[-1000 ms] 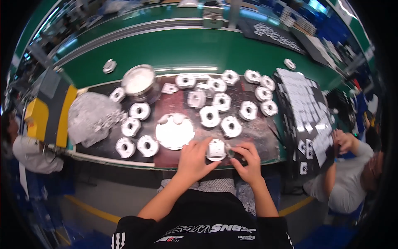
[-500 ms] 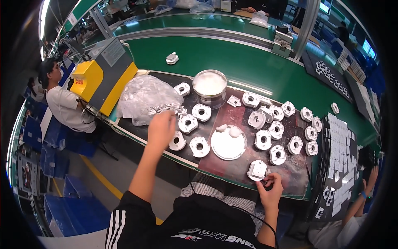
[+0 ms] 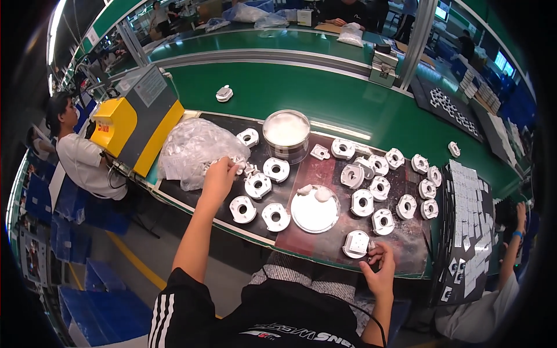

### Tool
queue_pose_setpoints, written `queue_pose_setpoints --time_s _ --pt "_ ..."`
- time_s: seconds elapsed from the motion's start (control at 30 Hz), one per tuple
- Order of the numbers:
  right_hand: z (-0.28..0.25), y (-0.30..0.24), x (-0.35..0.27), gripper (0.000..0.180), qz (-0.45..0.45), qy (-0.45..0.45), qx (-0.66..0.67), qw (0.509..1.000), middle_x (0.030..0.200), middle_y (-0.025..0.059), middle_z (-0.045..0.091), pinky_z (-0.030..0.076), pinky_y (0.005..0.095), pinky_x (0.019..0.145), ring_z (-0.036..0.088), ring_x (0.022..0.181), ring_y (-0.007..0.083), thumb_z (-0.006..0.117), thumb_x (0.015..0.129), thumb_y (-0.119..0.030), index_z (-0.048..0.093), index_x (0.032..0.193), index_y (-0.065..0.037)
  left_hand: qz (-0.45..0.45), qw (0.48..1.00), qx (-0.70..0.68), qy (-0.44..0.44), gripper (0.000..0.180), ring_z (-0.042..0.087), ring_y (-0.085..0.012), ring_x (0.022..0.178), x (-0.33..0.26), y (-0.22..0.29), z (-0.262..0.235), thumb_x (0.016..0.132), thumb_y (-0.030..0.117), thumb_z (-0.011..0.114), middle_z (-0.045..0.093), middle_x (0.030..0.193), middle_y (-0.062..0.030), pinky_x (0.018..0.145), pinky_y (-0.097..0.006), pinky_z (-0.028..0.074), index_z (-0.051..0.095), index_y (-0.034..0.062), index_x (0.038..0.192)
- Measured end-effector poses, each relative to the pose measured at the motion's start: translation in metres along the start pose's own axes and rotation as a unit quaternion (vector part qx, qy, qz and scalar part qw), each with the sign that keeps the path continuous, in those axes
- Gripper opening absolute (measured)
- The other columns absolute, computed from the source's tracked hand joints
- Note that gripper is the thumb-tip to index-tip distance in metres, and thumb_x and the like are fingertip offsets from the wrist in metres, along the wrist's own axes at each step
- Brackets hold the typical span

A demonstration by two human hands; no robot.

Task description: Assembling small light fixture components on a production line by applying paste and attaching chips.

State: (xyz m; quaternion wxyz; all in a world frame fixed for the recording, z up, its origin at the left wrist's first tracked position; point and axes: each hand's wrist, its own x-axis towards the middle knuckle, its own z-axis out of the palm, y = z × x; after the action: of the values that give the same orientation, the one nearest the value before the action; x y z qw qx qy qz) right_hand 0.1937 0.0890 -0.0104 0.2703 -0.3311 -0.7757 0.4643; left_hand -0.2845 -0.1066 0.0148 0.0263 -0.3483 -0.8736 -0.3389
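Note:
My left hand (image 3: 219, 177) reaches out to the mouth of a clear plastic bag (image 3: 191, 152) of small white parts, its fingers closed around some of them. My right hand (image 3: 379, 265) rests at the near edge of the dark work mat (image 3: 325, 240), gripping a white plastic housing (image 3: 355, 243) that lies flat there. Between the hands sit a round white dish (image 3: 313, 211) with two white lumps on it and several white ring-shaped parts (image 3: 258, 185).
A metal tub of white paste (image 3: 286, 134) stands behind the mat. More white housings (image 3: 380, 188) cover the right half. A yellow and grey machine (image 3: 136, 116) stands left, a tray of white labels (image 3: 471, 220) right. A green conveyor (image 3: 325, 93) runs behind. Other people sit on both sides.
My left hand left the housing and swung out left to the plastic bag. My right hand stayed on the housing. My head turned left, shifting the whole view.

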Motion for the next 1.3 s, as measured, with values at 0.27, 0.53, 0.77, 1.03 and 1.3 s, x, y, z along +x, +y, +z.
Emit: queue_pose_setpoints --time_s 0.27,0.53,0.77,1.03,1.3 --pt "-0.015 -0.022 0.011 0.056 0.022 0.048 -0.009 0.999 0.098 0.0032 0.061 0.039 0.0231 0.066 0.053 0.075 0.0082 0.083 0.078 -0.003 0.061 0.129 -0.003 -0.066 0.994 -0.067 0.049 0.015 0.072 -0.0229 0.075 -0.015 0.009 -0.028 0.1 0.014 0.07 0.074 0.082 -0.0131 0.065 -0.037 0.052 0.067 -0.0005 0.099" --pt "0.018 -0.129 0.04 0.025 -0.168 -0.099 -0.002 0.981 0.102 0.0087 0.067 0.05 0.0294 0.076 0.064 0.088 0.019 0.076 0.086 -0.009 0.074 0.111 -0.002 -0.179 0.525 -0.823 -0.125 0.01 0.06 -0.0083 0.073 -0.11 0.119 0.019 0.101 0.009 0.069 0.07 0.093 -0.0068 0.061 -0.019 0.045 0.064 0.0063 0.109" --pt "0.065 -0.134 0.06 0.018 -0.114 -0.104 0.164 0.974 0.104 0.0068 0.066 0.05 0.0287 0.079 0.063 0.092 0.0167 0.074 0.094 -0.005 0.075 0.112 0.0 -0.13 0.531 -0.823 -0.155 0.012 0.061 -0.0105 0.085 -0.17 0.199 0.067 0.104 0.006 0.064 0.069 0.103 -0.0064 0.076 -0.024 0.05 0.057 0.0036 0.113" --pt "0.038 -0.126 0.09 0.02 -0.307 -0.221 -0.072 0.923 0.095 0.0139 0.07 0.055 0.0384 0.073 0.069 0.084 0.032 0.075 0.088 -0.004 0.07 0.107 -0.002 -0.051 0.755 -0.645 -0.108 0.036 0.059 -0.008 0.091 -0.164 0.19 0.059 0.096 0.002 0.074 0.064 0.107 -0.003 0.081 -0.023 0.05 0.057 0.0016 0.128" --pt "0.045 -0.117 0.104 0.023 -0.333 -0.232 -0.086 0.91 0.092 0.0123 0.072 0.057 0.0393 0.07 0.072 0.08 0.0323 0.078 0.085 -0.002 0.072 0.107 -0.005 -0.065 0.828 -0.526 -0.184 0.038 0.055 -0.0034 0.08 -0.159 0.163 0.068 0.091 0.001 0.079 0.063 0.102 -0.0009 0.07 -0.019 0.045 0.062 0.0003 0.124"
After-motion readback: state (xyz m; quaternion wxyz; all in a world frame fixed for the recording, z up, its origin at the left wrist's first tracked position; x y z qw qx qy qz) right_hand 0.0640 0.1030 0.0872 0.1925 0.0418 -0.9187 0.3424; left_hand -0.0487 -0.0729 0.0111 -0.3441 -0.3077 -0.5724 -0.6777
